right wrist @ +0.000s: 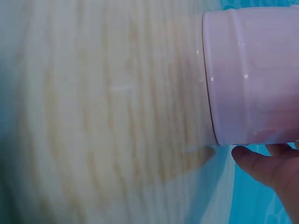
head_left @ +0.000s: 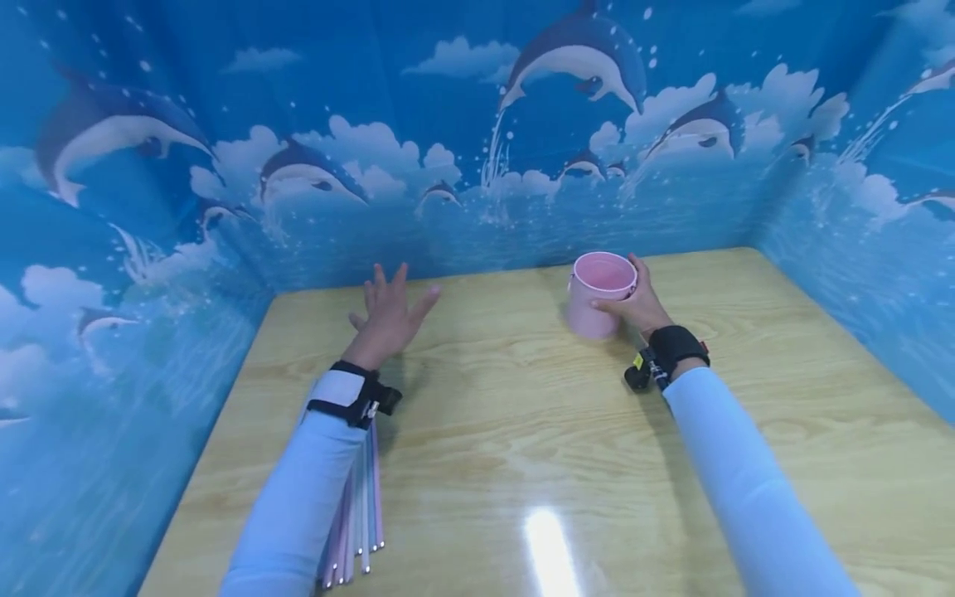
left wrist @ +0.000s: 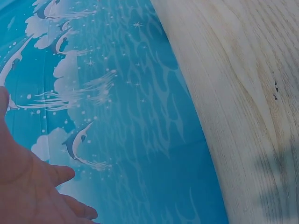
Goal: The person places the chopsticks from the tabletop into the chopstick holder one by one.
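A small pink bucket (head_left: 589, 313) with a pale rim stands near the back edge of the table, its inside facing up. My right hand (head_left: 637, 304) grips it from the right side, thumb across the front and fingers round the back. In the right wrist view the bucket (right wrist: 261, 77) fills the right side, with fingers (right wrist: 261, 165) close against its wall. Over the table's back left part, my left hand (head_left: 388, 319) is held with fingers spread and nothing in them. Several thin pastel rods (head_left: 358, 506) with shiny ends lie under the left forearm, which hides part of them.
The wood-grain table (head_left: 477, 398) reaches a blue dolphin-printed cloth (head_left: 462, 207) at the back and both sides. A bright light reflection lies on the table's front middle. Each wrist wears a strapped camera.
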The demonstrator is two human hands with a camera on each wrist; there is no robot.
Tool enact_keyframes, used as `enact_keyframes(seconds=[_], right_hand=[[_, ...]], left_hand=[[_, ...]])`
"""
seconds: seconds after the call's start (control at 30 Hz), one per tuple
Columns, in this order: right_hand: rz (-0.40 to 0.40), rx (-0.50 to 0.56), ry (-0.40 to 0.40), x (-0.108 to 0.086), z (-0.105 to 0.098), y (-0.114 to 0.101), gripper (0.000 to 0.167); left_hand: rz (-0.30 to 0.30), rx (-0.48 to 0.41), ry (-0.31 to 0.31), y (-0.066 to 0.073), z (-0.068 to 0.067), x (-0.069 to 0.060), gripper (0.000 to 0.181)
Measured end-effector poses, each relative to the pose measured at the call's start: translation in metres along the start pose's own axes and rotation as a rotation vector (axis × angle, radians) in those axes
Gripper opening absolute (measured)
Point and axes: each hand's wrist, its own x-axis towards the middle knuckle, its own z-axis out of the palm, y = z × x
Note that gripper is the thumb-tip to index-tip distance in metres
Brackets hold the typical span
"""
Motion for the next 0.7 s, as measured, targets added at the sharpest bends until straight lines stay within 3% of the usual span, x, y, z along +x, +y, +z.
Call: enact_keyframes(seconds=[0.2, 0.7], right_hand=[[-0.037, 0.024, -0.029, -0.009, 0.005, -0.007, 0.089], [-0.084, -0.009, -0.076, -0.020, 0.011, 0.001, 0.085]], left_hand=[[-0.005, -0.007, 0.006, -0.006, -0.002, 0.000, 0.086], [0.006, -0.026, 0.000, 0.000, -0.005, -0.012, 0.083]])
